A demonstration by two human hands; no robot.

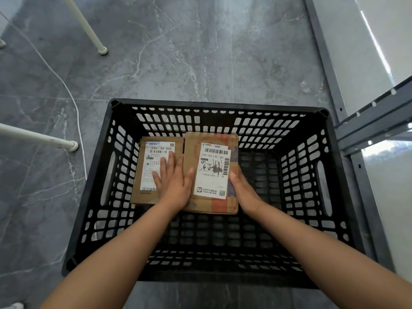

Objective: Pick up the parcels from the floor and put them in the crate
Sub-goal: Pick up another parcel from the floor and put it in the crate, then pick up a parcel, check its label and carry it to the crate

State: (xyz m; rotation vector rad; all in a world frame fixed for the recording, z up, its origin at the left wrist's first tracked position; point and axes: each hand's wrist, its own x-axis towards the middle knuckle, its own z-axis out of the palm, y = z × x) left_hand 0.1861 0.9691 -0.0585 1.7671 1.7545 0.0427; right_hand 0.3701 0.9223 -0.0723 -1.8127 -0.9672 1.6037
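Even, soft daylight from the right, bright glare on the glossy wall panel (365, 41), faint shadows inside the crate (214, 103), sharp centre, wide-angle bending at the edges.

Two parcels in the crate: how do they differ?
The left parcel looks smaller than the right parcel. The left parcel is plain brown card; the right parcel carries red and blue print. The left hand lies flat across the left parcel, its thumb against the right parcel's edge, while the right hand presses the right parcel's other side. Both are cardboard boxes with white shipping labels, lying side by side in the black crate.
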